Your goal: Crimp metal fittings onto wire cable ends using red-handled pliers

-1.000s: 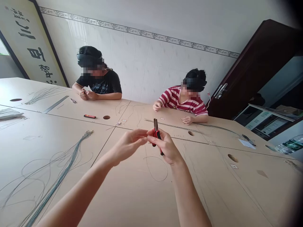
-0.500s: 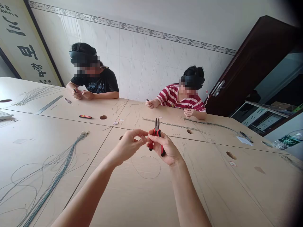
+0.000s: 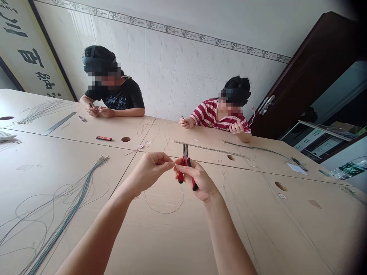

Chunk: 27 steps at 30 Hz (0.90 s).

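My right hand [image 3: 197,179] is wrapped round a pair of red-and-black pliers [image 3: 185,152], whose jaws point up and stand slightly apart. Its thumb and forefinger also meet the fingertips of my left hand [image 3: 153,172]. The left fingers are pinched together on a thin cord [image 3: 164,212], which hangs in a loop below both hands. What lies right between the fingertips is too small to make out. Off to the left, a bundle of grey-green cords [image 3: 77,202] with small metal ends stretches over the table.
Across the table [image 3: 160,244] sit two co-workers, one in a black shirt [image 3: 126,95], one in a striped shirt [image 3: 208,112]. Between us lie a red-and-black box cutter [image 3: 103,138], a metal ruler [image 3: 60,123] and more cords [image 3: 212,148]. A plastic bottle [image 3: 351,168] is at the right.
Both my hands and the pliers have shifted slightly left in view. The left fingers have closed into a tighter pinch, and the cord loop has swung left.
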Available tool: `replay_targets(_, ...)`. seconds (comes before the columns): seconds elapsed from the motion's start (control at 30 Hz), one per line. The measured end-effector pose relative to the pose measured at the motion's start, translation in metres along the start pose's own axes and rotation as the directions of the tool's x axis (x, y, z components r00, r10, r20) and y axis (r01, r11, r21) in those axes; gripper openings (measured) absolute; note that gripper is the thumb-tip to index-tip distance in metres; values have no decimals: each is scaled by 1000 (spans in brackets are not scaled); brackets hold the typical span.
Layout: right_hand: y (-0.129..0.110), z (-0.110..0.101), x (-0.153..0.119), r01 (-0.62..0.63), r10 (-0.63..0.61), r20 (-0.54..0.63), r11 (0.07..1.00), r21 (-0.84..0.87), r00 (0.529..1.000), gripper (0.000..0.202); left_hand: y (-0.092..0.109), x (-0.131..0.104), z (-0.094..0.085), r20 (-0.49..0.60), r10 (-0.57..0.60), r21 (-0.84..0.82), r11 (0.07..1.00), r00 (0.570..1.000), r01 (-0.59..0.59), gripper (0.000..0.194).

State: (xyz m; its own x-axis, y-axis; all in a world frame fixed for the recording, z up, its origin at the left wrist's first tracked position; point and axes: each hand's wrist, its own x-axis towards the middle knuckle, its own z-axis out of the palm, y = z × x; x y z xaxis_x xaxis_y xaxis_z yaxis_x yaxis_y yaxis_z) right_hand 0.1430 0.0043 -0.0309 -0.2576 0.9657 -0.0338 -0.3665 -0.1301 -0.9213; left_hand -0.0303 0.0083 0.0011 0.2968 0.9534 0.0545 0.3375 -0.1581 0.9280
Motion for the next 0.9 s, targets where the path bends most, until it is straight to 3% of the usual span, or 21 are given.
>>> replay_targets(0.23, -2, 6, -4, -6, 7, 82, 1000, -5, 997, 18, 2, -2, -5, -28, 31, -19, 999, 999, -32, 30)
replay_targets(0.5, -4, 8, -5, -29, 30, 33, 999, -19, 999, 17, 0, -1, -9, -110, 34, 9, 999, 993, -33, 27)
replay_targets(0.9, 0, 2, -3, -8, 5, -43, 997, -72, 999, 24, 4, -4, -10, -85, 22, 7, 1000, 996, -22, 26)
